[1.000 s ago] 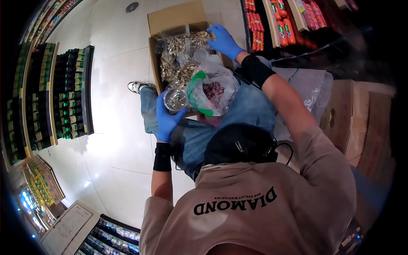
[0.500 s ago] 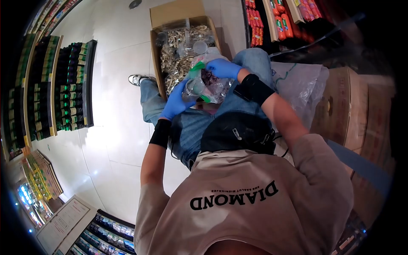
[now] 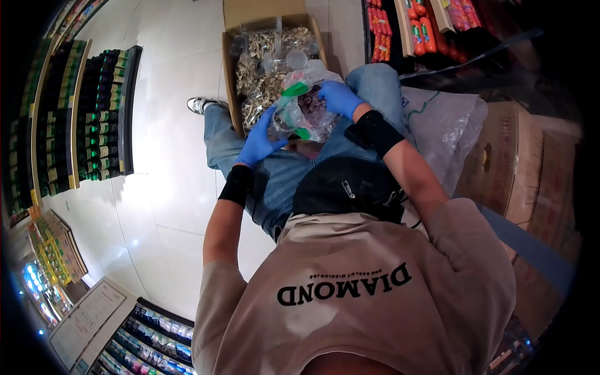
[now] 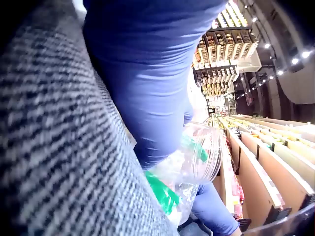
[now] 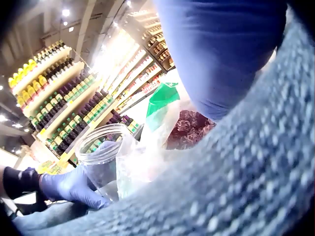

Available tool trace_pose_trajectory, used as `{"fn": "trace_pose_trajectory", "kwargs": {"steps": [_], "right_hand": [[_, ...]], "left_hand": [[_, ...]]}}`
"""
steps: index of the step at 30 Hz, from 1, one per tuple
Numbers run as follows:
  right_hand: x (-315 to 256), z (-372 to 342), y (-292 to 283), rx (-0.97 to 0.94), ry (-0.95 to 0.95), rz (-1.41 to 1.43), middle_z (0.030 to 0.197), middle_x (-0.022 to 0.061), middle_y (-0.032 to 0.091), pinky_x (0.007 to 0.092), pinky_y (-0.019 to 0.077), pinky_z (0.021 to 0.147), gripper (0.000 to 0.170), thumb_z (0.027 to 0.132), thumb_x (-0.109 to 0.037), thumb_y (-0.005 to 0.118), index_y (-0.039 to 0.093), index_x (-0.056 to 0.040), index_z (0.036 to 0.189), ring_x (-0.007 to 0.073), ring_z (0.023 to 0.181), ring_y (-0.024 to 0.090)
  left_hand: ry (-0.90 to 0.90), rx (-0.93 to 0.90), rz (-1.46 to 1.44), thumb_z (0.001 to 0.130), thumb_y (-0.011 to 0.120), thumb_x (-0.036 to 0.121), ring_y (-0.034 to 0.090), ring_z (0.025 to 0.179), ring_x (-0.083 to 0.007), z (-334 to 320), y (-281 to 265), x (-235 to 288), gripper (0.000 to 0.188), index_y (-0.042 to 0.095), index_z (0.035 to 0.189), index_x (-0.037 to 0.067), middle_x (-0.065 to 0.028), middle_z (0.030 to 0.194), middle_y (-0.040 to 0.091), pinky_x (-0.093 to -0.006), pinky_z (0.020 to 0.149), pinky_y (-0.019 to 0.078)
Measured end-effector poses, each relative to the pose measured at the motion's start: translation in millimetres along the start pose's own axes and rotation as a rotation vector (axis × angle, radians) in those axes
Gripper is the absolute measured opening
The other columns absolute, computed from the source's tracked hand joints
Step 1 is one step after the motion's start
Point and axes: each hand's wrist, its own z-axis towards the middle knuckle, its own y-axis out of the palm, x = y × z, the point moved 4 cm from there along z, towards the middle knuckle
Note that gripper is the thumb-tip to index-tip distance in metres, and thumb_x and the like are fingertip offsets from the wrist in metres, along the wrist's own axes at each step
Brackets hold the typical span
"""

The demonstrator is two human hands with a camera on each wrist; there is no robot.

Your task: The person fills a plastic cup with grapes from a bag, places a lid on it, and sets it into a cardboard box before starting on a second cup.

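A clear, open-mouthed jar (image 3: 287, 116) (image 5: 101, 152) is gripped by the blue-gloved left hand (image 3: 259, 141) (image 5: 74, 188), its mouth tilted toward a plastic bag (image 3: 322, 125) with green parts. Dark reddish-purple dried pieces (image 3: 309, 101) (image 5: 189, 129) show inside the bag, which rests at the person's lap. The gloved right hand (image 3: 340, 99) (image 5: 221, 54) has its fingertips at the bag's opening, among the pieces; whether they pinch any is hidden. In the left wrist view the jar (image 4: 202, 152) stands past the left hand (image 4: 147, 83).
Beyond the bag stands an open cardboard box (image 3: 230, 94) filled with packs of brownish dried pieces and a round clear lid (image 3: 297, 59). Shelves of bottles (image 3: 103, 119) are at the left, red sausages (image 3: 427, 36) at the upper right, cartons (image 3: 494, 156) at the right.
The right hand has left the box's right edge and come to the bag's opening. The left hand has moved the jar right, against the bag, and tilted it.
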Motion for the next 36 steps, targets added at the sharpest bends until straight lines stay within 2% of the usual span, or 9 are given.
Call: {"fn": "trace_pose_trajectory", "kwargs": {"steps": [7,14,17,19,22,27,30,33,36], "right_hand": [[5,1,3,0.052,-0.02,0.024,0.091,0.0184,0.064,0.0458,0.0504,0.077,0.01,0.075,-0.003,0.064,0.069,-0.0053,0.084,0.0393,0.088,0.063],[4,-1,0,0.168,-0.109,0.086,0.085,0.0185,0.068,0.0466,0.0522,0.072,0.008,0.081,-0.008,0.063,0.068,-0.004,0.087,0.0399,0.079,0.066],[-6,-4,-20,0.184,0.023,0.405,0.084,0.0127,0.071,0.0385,0.0535,0.074,0.009,0.086,-0.012,0.069,0.07,-0.0039,0.089,0.0291,0.076,0.069],[-10,-5,-30,0.143,0.093,0.885,0.089,0.0066,0.073,0.0277,0.0536,0.078,0.019,0.085,-0.011,0.077,0.073,-0.0023,0.101,0.014,0.08,0.068],[-26,2,-38,0.097,-0.051,0.964,0.093,0.0024,0.073,0.0254,0.0531,0.081,0.02,0.087,-0.012,0.077,0.075,-0.0026,0.105,0.0099,0.084,0.066],[-58,-3,-22,-0.11,-0.155,0.82,0.094,0.0039,0.074,0.0266,0.0521,0.079,0.023,0.089,-0.02,0.076,0.077,-0.0037,0.106,0.0093,0.084,0.065],[-50,-1,-19,0.064,-0.162,0.933,0.092,0.0035,0.074,0.0275,0.0523,0.078,0.022,0.09,-0.021,0.075,0.078,-0.0053,0.105,0.0109,0.081,0.065],[-15,5,-17,0.069,0.102,1.137,0.088,0.0067,0.074,0.0296,0.0532,0.077,0.025,0.089,-0.023,0.074,0.078,-0.006,0.106,0.0124,0.08,0.066],[6,10,3,0.18,0.102,0.781,0.087,0.0094,0.075,0.0332,0.0543,0.074,0.019,0.09,-0.015,0.068,0.077,-0.0031,0.102,0.0193,0.079,0.07]], "left_hand": [[0.017,-0.11,0.016,0.074,0.088,0.022,0.047,0.14,-0.0303,-4,-14,24,0.099,0.034,0.154,0.0,-0.0205,0.151,0.047,-0.0388,0.115,0.0386],[-0.101,0.017,-0.272,0.073,0.091,0.02,0.053,0.13,-0.0232,-2,1,30,0.098,0.036,0.152,0.003,-0.014,0.143,0.054,-0.0371,0.111,0.0431],[-0.158,0.036,-0.274,0.07,0.092,0.02,0.054,0.128,-0.0236,1,6,40,0.099,0.036,0.151,0.004,-0.0135,0.14,0.055,-0.037,0.109,0.044],[-0.196,0.061,-0.343,0.068,0.093,0.021,0.053,0.13,-0.0247,0,9,37,0.103,0.036,0.151,0.001,-0.0159,0.143,0.053,-0.0376,0.111,0.0432],[-0.121,0.105,-0.124,0.067,0.093,0.021,0.052,0.133,-0.0268,-3,15,10,0.105,0.035,0.151,-0.001,-0.0193,0.145,0.052,-0.0386,0.112,0.0423],[-0.08,0.101,-0.163,0.067,0.092,0.021,0.051,0.136,-0.0295,-3,16,11,0.104,0.035,0.152,-0.002,-0.0216,0.146,0.051,-0.0393,0.113,0.0414],[-0.065,0.098,-0.132,0.067,0.092,0.022,0.051,0.136,-0.03,-4,14,12,0.104,0.036,0.151,-0.003,-0.0219,0.146,0.051,-0.0395,0.113,0.0416],[-0.049,0.102,-0.081,0.068,0.092,0.023,0.051,0.136,-0.0302,-4,16,6,0.104,0.036,0.151,-0.004,-0.0223,0.146,0.051,-0.0398,0.113,0.0418],[-0.051,0.099,-0.096,0.068,0.092,0.024,0.051,0.136,-0.0302,-3,17,2,0.104,0.036,0.151,-0.004,-0.0223,0.145,0.051,-0.0398,0.113,0.0416]]}}
